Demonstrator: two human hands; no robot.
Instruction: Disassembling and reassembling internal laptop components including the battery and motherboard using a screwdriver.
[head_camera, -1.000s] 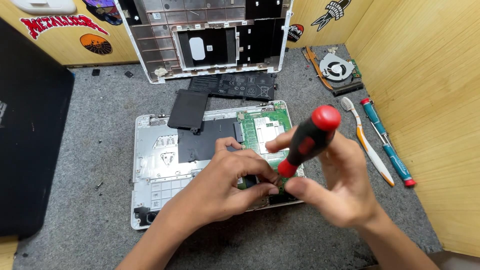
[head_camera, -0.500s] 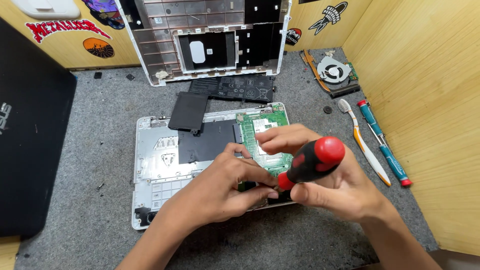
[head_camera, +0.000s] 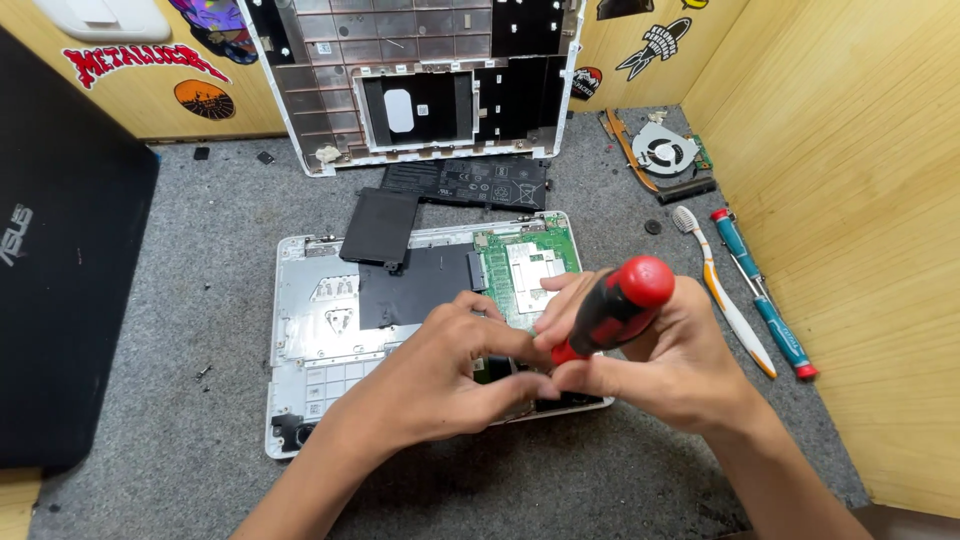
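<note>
An opened white laptop base (head_camera: 310, 330) lies on the grey mat, with a green circuit board (head_camera: 525, 265) at its right and black film (head_camera: 410, 285) over the middle. My right hand (head_camera: 670, 360) grips a red and black screwdriver (head_camera: 615, 305), whose handle tilts up to the right and whose tip points down to the board's lower edge. My left hand (head_camera: 450, 375) pinches at the same spot, its fingers meeting the screwdriver's tip. The tip itself and whatever lies under it are hidden by my fingers.
A white laptop cover (head_camera: 430, 80) leans at the back, with a flat black battery (head_camera: 465, 182) in front of it. At the right lie a cooling fan (head_camera: 665, 155), a toothbrush (head_camera: 720, 300) and a teal screwdriver (head_camera: 765, 295). A black laptop (head_camera: 60, 260) lies left. Wooden walls enclose the mat.
The screwdriver's handle has tipped lower and further to the right. Both hands have stayed at the board's lower edge.
</note>
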